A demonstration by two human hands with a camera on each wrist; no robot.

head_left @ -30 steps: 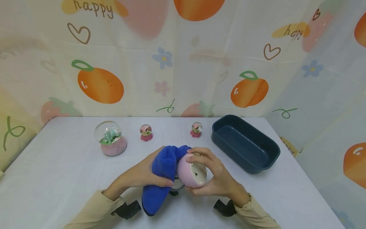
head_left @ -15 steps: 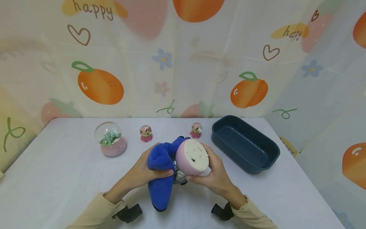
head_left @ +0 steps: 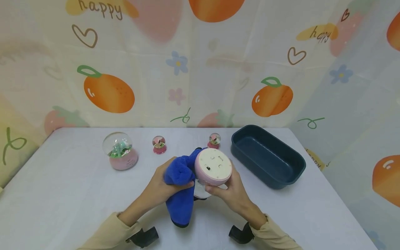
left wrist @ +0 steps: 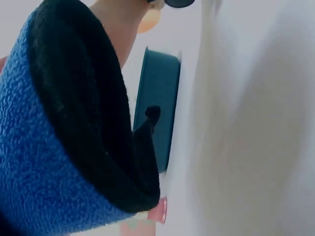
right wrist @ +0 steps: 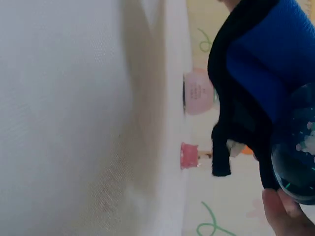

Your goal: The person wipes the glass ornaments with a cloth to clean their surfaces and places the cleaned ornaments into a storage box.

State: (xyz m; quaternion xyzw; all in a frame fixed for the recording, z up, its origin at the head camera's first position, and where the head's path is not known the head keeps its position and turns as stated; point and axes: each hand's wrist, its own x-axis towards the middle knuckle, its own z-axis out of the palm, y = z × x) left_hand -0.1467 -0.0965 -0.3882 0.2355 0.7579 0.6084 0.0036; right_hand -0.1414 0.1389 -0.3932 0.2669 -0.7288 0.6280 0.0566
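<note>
Left hand [head_left: 160,185] grips blue cloth [head_left: 182,201], right hand [head_left: 235,193] base-up globe [head_left: 215,166], frame centre. Likely wiping; steady globe, light pressure.

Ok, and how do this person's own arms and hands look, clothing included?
The sleeves are plain beige on both arms. The left hand and right hand wear no gloves, and no rings show. A black, bent piece shows by each sleeve; its fastening can't be made out.
</note>
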